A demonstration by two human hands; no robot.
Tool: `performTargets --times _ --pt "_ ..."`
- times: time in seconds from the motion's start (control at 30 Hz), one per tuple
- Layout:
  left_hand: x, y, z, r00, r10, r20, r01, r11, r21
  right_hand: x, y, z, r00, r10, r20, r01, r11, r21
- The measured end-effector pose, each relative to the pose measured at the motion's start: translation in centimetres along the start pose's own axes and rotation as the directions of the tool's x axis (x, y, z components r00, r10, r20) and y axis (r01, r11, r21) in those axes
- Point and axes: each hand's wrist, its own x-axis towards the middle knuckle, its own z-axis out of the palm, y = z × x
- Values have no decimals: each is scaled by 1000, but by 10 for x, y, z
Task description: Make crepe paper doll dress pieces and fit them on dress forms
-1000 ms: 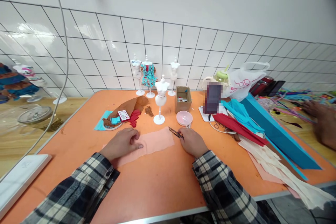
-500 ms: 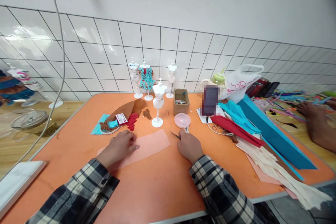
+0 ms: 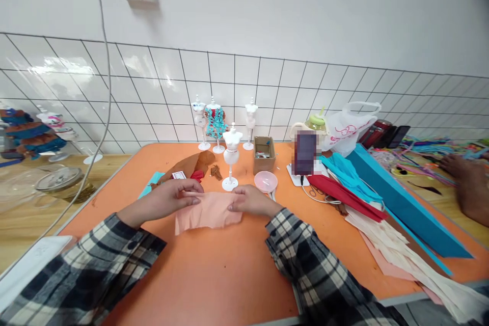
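Note:
A piece of pale pink fabric (image 3: 208,211) hangs lifted above the orange table (image 3: 214,275). My left hand (image 3: 171,197) pinches its upper left edge and my right hand (image 3: 248,200) pinches its upper right edge, fingers closed on the cloth. Just behind the fabric stands a bare white mini mannequin (image 3: 231,155) on its round base. A small pink dish (image 3: 265,181) sits beside my right hand. The tool my right hand held before is out of sight.
Three more mannequins (image 3: 216,122), one in a teal dress, line the tiled wall. A cardboard box (image 3: 264,154), a propped phone (image 3: 305,153), brown and red scraps (image 3: 193,165), and stacked fabric strips (image 3: 378,198) crowd the right. Another person's hand (image 3: 468,186) rests far right.
The pink fabric lay flat on the table; both hands have now gathered it and lifted it. The thin tool in my right hand is gone from view. The camera tilted up.

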Motion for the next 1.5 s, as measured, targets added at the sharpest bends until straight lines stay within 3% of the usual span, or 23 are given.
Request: performTargets --times 0.1,0.17,0.27,0.33,0.43,0.57,0.67,0.8,0.93,1.1,1.23,1.37,1.5 --pt "0 10 -25 998 -52 27 50 995 86 9 -27 -21 991 -52 -124 58 997 44" --pt "3 16 -37 995 -81 -65 91 983 159 15 -43 -31 963 -77 -259 92 995 44" --pt "17 22 -46 966 -33 -255 116 942 316 27 -54 -38 859 -144 -492 170 985 9" --pt "30 20 -49 952 94 -290 47 895 443 34 -52 -39 768 -180 -615 167 983 -78" --pt "52 14 -49 920 183 -348 55 817 575 41 -43 -38 700 -206 -684 138 978 -154" --pt "71 12 -54 905 -4 -426 245 823 512 48 -30 -37 745 -142 -651 163 986 -29" --pt "84 19 -61 869 -123 -479 346 844 411 54 -22 -37 783 -64 -618 195 970 146" --pt "102 25 -56 862 -199 -466 299 942 150 60 -15 -36 799 -20 -601 198 952 233" --pt "108 21 -33 894 -185 -407 210 978 17 62 -15 -35 794 -18 -607 201 951 236" --pt "104 11 -11 949 -4 -314 56 986 156 61 -18 -34 815 -35 -579 204 952 229" --pt "103 10 -19 939 -82 -333 178 946 270 59 -21 -35 821 -54 -569 204 958 202" --pt "100 18 -33 950 -106 -295 189 944 269 57 -22 -36 817 -98 -569 194 975 111" --pt "102 27 -34 927 -75 -367 187 942 278 59 -21 -33 807 -120 -579 229 966 120"
